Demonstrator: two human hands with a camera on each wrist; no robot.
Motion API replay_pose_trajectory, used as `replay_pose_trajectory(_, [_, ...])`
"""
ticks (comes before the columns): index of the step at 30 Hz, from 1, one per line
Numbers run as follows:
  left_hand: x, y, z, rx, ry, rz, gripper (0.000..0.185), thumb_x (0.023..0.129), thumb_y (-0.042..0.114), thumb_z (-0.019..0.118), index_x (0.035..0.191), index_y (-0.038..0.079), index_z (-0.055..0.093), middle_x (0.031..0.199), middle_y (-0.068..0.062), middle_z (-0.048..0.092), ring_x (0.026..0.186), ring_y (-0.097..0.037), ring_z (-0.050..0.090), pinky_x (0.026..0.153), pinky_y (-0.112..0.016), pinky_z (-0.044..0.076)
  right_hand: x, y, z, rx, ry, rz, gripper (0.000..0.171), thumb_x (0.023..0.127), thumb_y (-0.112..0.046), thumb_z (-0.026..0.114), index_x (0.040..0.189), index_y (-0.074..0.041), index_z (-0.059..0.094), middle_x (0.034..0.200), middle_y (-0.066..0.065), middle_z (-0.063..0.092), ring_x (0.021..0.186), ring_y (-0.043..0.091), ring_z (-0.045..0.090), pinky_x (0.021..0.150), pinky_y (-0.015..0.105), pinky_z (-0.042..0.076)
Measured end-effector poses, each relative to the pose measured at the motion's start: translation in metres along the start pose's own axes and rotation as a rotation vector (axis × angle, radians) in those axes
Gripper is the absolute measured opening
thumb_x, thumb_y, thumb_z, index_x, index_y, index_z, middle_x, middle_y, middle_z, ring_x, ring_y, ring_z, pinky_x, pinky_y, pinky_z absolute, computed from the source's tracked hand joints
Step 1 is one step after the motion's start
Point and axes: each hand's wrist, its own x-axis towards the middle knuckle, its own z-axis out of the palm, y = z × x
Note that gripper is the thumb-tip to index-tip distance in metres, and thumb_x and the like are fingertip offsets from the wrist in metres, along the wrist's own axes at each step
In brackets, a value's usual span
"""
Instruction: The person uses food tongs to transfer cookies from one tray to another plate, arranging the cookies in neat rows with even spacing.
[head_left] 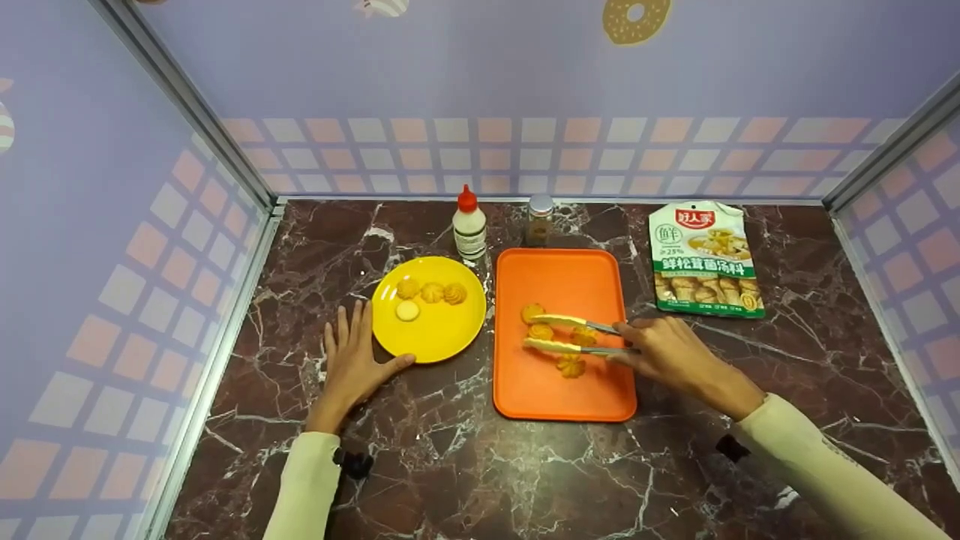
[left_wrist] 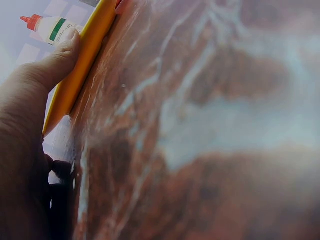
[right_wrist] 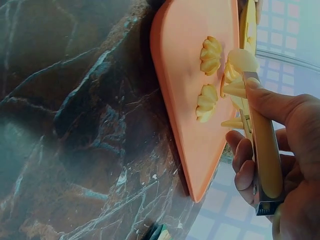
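Observation:
My right hand [head_left: 664, 356] grips a pair of metal tongs [right_wrist: 265, 150] with pale yellow tips. The tips are spread above the orange tray [head_left: 559, 397], and a piped cookie [head_left: 540, 332] lies between them; whether they touch it, I cannot tell. Several such cookies lie on the tray, one of them [head_left: 571, 366] just below the tongs. On the left, my left hand [head_left: 354, 367] rests at the edge of a yellow plate [head_left: 431, 345], thumb on its rim and fingers extended along its left side. That plate holds piped cookies [head_left: 433, 292] and a smooth round one [head_left: 407, 311].
Behind the plate stands a squeeze bottle [head_left: 470, 229] with a red cap. A small jar [head_left: 539, 221] with a silver lid is just behind the tray. To the right lies a green and white food pouch [head_left: 706, 259]. Patterned walls bound the marble table [head_left: 450, 480].

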Motion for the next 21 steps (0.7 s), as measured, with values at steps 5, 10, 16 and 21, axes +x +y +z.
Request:
replay_pose_trajectory(5, [0.000, 0.001, 0.000, 0.002, -0.001, 0.006, 0.135, 0.088, 0.072, 0.080, 0.178, 0.006, 0.004, 0.185, -0.020, 0.000, 0.169, -0.045, -0.013, 0.132, -0.063, -0.016, 0.005, -0.003, 0.002, -0.005, 0.010, 0.000, 0.037, 0.093, -0.028, 0.091, 0.114, 0.000, 0.078, 0.072, 0.004, 0.066, 0.053, 0.006, 0.042, 0.045, 0.026, 0.037])
replay_pose_trajectory(10, [0.000, 0.001, 0.000, 0.014, 0.012, 0.014, 0.135, 0.087, 0.073, 0.080, 0.177, 0.004, 0.006, 0.184, -0.022, 0.002, 0.168, -0.047, -0.011, 0.132, -0.064, -0.015, 0.010, -0.004, 0.004, -0.011, 0.025, -0.005, 0.037, 0.093, -0.028, 0.091, 0.114, -0.001, 0.078, 0.072, 0.005, 0.066, 0.052, 0.007, 0.041, 0.045, 0.026, 0.037])
replay_pose_trajectory(16, [0.001, 0.002, 0.000, 0.015, 0.027, 0.020, 0.135, 0.087, 0.074, 0.080, 0.177, 0.002, 0.009, 0.183, -0.024, 0.003, 0.168, -0.049, -0.009, 0.132, -0.066, -0.013, 0.018, -0.004, 0.006, 0.011, 0.051, -0.004, 0.039, 0.092, -0.026, 0.092, 0.116, 0.002, 0.079, 0.077, 0.009, 0.073, 0.053, 0.016, 0.057, 0.046, 0.032, 0.045])
replay_pose_trajectory(21, [0.000, 0.002, 0.000, 0.007, 0.024, 0.016, 0.135, 0.087, 0.073, 0.080, 0.177, 0.002, 0.008, 0.184, -0.023, 0.003, 0.168, -0.048, -0.009, 0.132, -0.065, -0.014, 0.026, -0.006, 0.007, 0.041, 0.055, 0.004, 0.041, 0.091, -0.026, 0.092, 0.118, 0.003, 0.080, 0.084, 0.012, 0.079, 0.057, 0.023, 0.067, 0.049, 0.036, 0.052])
